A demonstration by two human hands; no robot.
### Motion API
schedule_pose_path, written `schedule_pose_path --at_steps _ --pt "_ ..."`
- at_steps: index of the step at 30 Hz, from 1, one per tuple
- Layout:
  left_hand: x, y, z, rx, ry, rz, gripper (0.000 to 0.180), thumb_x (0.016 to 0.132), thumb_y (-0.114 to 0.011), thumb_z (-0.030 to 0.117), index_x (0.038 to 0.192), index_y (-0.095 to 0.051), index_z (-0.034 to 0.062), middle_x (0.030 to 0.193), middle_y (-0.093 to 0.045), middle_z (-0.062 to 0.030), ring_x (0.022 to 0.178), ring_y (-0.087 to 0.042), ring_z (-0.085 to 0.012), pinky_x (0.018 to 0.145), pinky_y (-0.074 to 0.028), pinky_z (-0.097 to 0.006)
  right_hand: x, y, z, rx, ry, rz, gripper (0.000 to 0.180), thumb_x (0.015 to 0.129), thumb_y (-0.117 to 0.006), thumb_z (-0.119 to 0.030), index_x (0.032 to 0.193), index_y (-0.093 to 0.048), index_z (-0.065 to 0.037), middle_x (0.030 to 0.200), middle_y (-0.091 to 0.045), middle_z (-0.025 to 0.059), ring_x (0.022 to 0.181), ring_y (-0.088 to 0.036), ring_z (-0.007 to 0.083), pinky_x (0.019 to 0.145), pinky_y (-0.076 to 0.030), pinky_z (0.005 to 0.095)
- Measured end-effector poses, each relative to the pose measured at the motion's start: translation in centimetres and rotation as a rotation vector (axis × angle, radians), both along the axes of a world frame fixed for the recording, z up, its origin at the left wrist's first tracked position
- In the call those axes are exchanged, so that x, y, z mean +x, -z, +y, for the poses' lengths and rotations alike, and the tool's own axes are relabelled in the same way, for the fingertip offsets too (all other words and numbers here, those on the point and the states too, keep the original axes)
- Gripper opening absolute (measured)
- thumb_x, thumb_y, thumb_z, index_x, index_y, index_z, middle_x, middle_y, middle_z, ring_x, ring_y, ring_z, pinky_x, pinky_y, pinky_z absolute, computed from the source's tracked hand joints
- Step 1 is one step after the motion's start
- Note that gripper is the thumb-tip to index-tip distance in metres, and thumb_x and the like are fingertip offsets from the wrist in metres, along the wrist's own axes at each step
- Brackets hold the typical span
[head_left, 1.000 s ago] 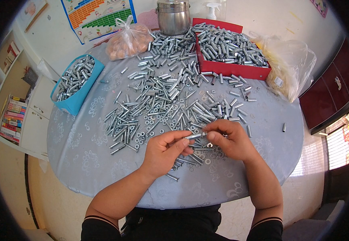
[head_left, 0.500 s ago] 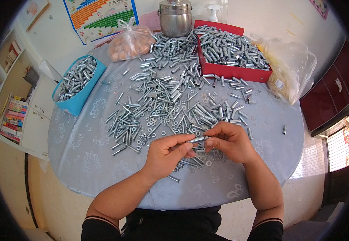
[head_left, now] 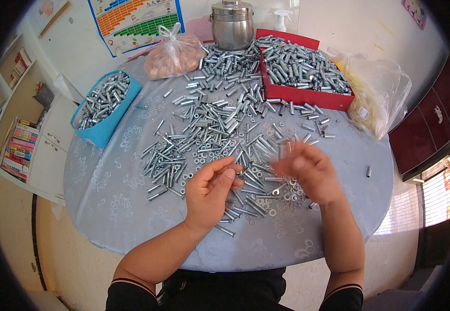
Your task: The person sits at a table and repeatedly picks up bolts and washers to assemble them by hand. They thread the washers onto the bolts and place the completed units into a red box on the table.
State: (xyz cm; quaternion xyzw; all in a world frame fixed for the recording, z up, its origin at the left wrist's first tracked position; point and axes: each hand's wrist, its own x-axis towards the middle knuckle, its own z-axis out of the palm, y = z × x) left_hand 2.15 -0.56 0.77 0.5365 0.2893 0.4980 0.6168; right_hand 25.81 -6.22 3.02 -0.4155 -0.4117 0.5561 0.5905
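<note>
My left hand (head_left: 210,194) is over the near side of the pile, its thumb and fingers curled together. Whatever they hold, if anything, is too small or hidden to make out. To the right, my right hand (head_left: 310,173) is smeared by motion above the pile's right edge, and its fingers cannot be read. Beneath and around both hands lie loose metal bolts (head_left: 223,230), small nuts and washers (head_left: 272,212), and silver metal sleeves (head_left: 328,136).
A blue bin (head_left: 98,136) of metal sleeves stands at the left. At the back are a bag of eggs (head_left: 173,59), a steel pot (head_left: 232,28), a red box (head_left: 308,99) heaped with metal parts, and a clear plastic bag (head_left: 385,98). A patterned grey cloth (head_left: 116,207) covers the round table.
My hands have come apart; the silver bolt with a sleeve held between them no longer shows there. The right hand has moved up and right, while the left has shifted slightly.
</note>
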Motion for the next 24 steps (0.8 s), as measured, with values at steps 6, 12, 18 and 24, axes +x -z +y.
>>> schedule_pose_path --at_steps 6,12,18,24 --pt "-0.1 0.2 -0.1 0.005 -0.004 -0.005 0.025 0.098 -0.058 0.006 0.122 -0.061 -0.0018 0.105 -0.07 -0.013 0.082 -0.068 -0.0164 0.074 -0.056 -0.029 -0.7 -1.2 1.5 0.349 0.279 0.171 0.042 0.104 -0.043 -0.017 0.141 -0.044 0.003 0.144 -0.049 0.0229 0.135 -0.048 0.0319 0.111 -0.04 0.0402" --pt "-0.2 0.5 0.1 0.07 -0.028 0.046 0.023 0.096 -0.059 0.003 0.118 -0.064 -0.0025 0.105 -0.07 -0.0123 0.085 -0.067 -0.0155 0.076 -0.056 -0.029 1.5 0.2 1.1 0.273 0.275 0.109 0.033 0.103 -0.047 -0.014 0.131 -0.053 0.003 0.127 -0.063 0.0214 0.12 -0.061 0.0284 0.102 -0.05 0.0393" --pt "-0.5 0.3 1.0 0.454 -0.087 0.423 0.016 0.089 -0.064 0.001 0.103 -0.072 0.0012 0.101 -0.07 -0.0098 0.092 -0.064 -0.0192 0.081 -0.051 -0.032 1.5 0.5 0.7 0.251 0.262 0.032 0.024 0.101 -0.051 -0.014 0.115 -0.061 0.003 0.105 -0.071 0.0167 0.1 -0.069 0.0248 0.088 -0.056 0.0361" --pt "-0.4 0.3 1.5 0.832 0.003 0.791 0.019 0.078 -0.071 0.006 0.097 -0.074 0.0077 0.099 -0.068 -0.0073 0.102 -0.057 -0.0291 0.092 -0.045 -0.04 1.6 0.8 0.6 0.199 0.327 -0.046 0.02 0.1 -0.053 -0.013 0.108 -0.064 0.002 0.093 -0.071 0.0106 0.09 -0.07 0.0207 0.083 -0.057 0.0337"
